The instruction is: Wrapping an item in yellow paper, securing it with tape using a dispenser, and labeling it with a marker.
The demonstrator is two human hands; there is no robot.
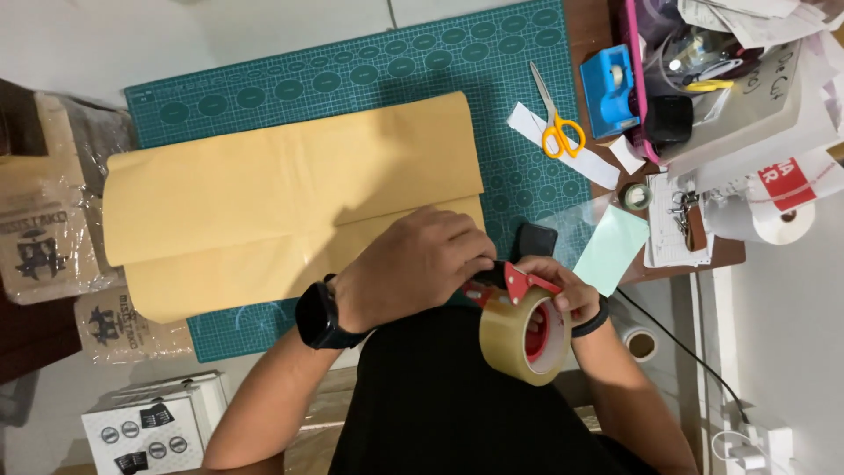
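My left hand [418, 264] is curled, fingertips pinched on the front of the red-framed tape dispenser with its roll of brown packing tape [520, 330], right at the cutter end. My right hand [563, 290] grips the same dispenser from the far side, fingers wrapped into the core of the roll; I cannot tell how tightly. The dispenser sits just off the near edge of the table, above my lap.

Both forearms come up from below, elbows wide, wrists bent inward so the hands meet. A black smartwatch [318, 314] is on my left wrist and a dark band [596, 321] on my right.

Beyond my knuckles lies a folded sheet of tan wrapping paper [290, 198] on a teal cutting mat printed with ovals [387, 66], which covers a brown wooden table [587, 26]. Yellow-handled scissors [556, 119] and a blue desktop tape holder [611, 88] sit to the right, near a pale green card [613, 248].

Clear-wrapped brown packets with dark printing [40, 233] are stacked at the left edge; a white box with round dark stickers [145, 431] stands below them.
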